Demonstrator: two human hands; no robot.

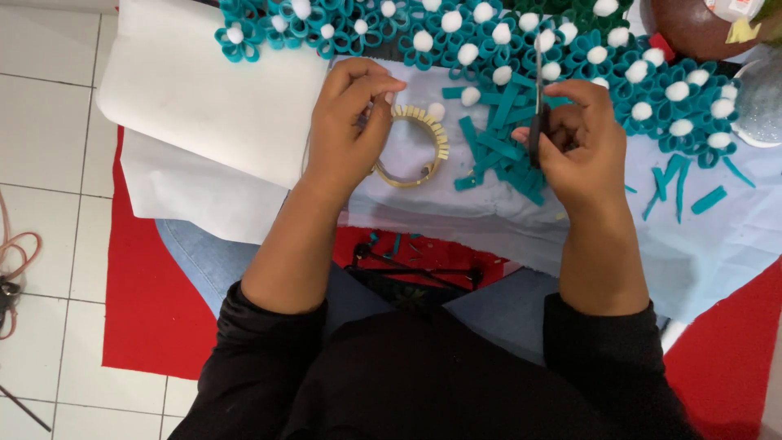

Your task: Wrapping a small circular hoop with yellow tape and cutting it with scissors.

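My left hand (350, 122) has its fingers pinched together at the top of a small beige ring (423, 151) lined with short pale tabs, which rests on a pale sheet (489, 212). My right hand (578, 143) grips a pair of scissors (538, 98) with the blades pointing up and away from me. Between the hands lies a pile of cut teal felt strips (497, 151). What the left fingertips pinch is too small to tell.
Several teal felt flowers with white pom-pom centres (643, 90) crowd the far edge. White folded sheets (204, 106) lie at the left. A red mat (147, 301) covers the white tile floor. A brown round object (692, 24) sits far right. Cords (12, 277) lie at the left edge.
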